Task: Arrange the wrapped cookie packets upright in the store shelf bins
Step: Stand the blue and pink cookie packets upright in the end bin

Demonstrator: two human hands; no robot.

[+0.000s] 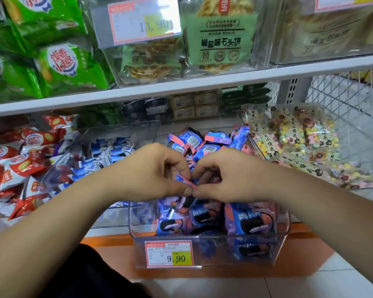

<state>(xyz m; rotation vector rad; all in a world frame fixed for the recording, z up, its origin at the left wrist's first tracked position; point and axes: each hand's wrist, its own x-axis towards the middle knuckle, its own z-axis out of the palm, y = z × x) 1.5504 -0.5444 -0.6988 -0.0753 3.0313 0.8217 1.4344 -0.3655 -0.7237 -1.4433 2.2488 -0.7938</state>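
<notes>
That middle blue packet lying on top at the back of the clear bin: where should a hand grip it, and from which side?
Probably pinch the blue packet by its flat pink end seal, from above and in front: it lies tilted atop the pile in the clear bin, seal facing forward, neighbours crowding its sides.

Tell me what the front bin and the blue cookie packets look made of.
The bin looks like clear hard plastic, probably acrylic: packets show through its glossy walls. The cookie packets look like thin printed plastic film, shiny, with crimped pink ends.
</notes>
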